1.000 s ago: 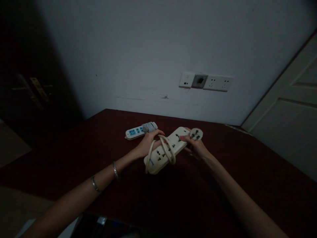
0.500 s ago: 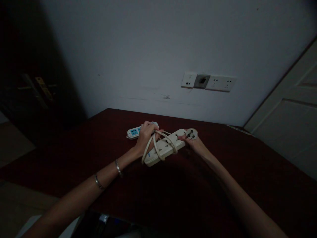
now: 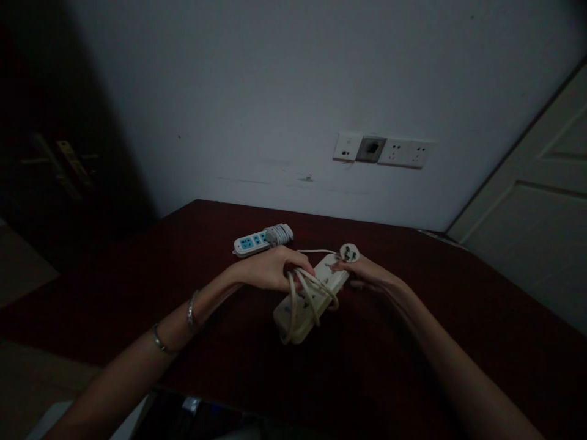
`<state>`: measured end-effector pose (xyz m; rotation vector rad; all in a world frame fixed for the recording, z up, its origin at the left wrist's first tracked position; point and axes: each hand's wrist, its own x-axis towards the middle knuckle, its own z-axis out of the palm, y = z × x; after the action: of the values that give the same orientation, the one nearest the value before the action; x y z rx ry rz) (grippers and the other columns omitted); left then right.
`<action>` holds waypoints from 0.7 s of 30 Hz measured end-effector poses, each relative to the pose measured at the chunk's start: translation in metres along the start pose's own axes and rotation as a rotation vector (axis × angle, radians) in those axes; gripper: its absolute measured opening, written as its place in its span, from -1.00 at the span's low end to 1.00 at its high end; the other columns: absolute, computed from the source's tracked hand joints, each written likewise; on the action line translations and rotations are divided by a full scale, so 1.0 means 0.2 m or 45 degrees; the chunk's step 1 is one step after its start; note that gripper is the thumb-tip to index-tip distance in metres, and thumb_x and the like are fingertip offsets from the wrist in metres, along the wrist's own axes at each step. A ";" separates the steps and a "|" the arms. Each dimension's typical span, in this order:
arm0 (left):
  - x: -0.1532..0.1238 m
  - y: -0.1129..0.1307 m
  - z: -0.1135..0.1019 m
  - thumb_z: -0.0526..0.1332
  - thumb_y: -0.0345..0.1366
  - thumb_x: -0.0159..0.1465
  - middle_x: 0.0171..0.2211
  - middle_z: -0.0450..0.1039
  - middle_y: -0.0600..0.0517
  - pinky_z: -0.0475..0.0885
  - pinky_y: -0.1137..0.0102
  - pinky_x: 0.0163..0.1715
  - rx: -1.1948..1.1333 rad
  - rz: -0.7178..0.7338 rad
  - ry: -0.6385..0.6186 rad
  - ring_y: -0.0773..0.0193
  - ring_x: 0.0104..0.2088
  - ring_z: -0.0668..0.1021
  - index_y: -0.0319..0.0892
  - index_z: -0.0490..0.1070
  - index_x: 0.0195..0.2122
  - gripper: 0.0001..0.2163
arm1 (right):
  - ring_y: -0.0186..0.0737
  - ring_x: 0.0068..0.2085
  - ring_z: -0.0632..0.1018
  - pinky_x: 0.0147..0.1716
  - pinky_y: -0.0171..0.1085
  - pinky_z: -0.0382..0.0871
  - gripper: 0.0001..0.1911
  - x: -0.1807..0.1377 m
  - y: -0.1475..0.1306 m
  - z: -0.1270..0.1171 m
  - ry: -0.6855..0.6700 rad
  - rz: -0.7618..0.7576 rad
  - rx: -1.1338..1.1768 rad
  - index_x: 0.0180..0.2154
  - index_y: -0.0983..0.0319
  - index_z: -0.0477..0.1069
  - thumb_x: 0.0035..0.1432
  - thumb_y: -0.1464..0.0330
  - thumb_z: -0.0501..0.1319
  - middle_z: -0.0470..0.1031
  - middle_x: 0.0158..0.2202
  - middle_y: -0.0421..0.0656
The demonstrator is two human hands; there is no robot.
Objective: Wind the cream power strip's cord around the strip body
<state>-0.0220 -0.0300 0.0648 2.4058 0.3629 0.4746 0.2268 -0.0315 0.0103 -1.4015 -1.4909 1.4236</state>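
Tilted above the dark red table [image 3: 202, 342] is a white power strip [image 3: 326, 272] with its cord [image 3: 312, 305] looped loosely round its lower half. My right hand [image 3: 367, 272] grips the strip's upper end, its thumb on top. Beside that thumb sits the round plug [image 3: 349, 252], pins facing up. My left hand [image 3: 275, 267] pinches the cord loops over the strip's middle. Behind my left hand lies a second power strip [image 3: 250, 242], white with blue sockets, its grey-white cord [image 3: 280, 234] wound round its right end.
A pale wall [image 3: 257, 110] rises behind the table, carrying a row of wall sockets [image 3: 383, 150]. A white panelled door [image 3: 541, 201] stands at the right, and a dark door with a brass-coloured handle [image 3: 76, 162] at the left. Dim items lie below the table's front edge.
The held strip has swung steeper, its lower end nearer to me. My left hand has come down and toward me with the cord, uncovering the blue-socketed strip's wound cord.
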 end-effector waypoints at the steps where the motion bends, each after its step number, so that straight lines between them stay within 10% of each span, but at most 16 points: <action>1: 0.00 0.01 0.00 0.20 -0.46 0.07 -0.33 0.45 0.02 0.35 0.47 -0.37 -0.025 0.019 -0.029 0.36 -0.38 0.46 -0.20 0.44 -0.21 -0.76 | -0.43 -0.66 0.39 -0.82 -0.51 -0.12 -0.71 0.00 0.00 0.00 -0.046 0.004 -0.004 -0.35 0.29 0.31 -0.10 0.26 0.26 0.42 -0.57 -0.18; 21: 0.05 -0.09 0.07 0.22 -0.41 0.03 -0.50 0.40 0.04 0.24 0.51 -0.50 0.308 -0.156 0.147 0.41 -0.50 0.41 -0.29 0.43 -0.50 -0.95 | -0.50 -0.81 0.14 -0.86 -0.48 -0.09 -0.75 0.10 0.07 0.05 0.107 0.041 -0.240 -0.41 0.28 0.33 -0.06 0.21 0.22 0.20 -0.81 -0.35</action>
<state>-0.0104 -0.0205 0.0452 2.5749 0.6476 0.5421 0.2157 -0.0176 -0.0096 -1.5852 -1.5881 1.2524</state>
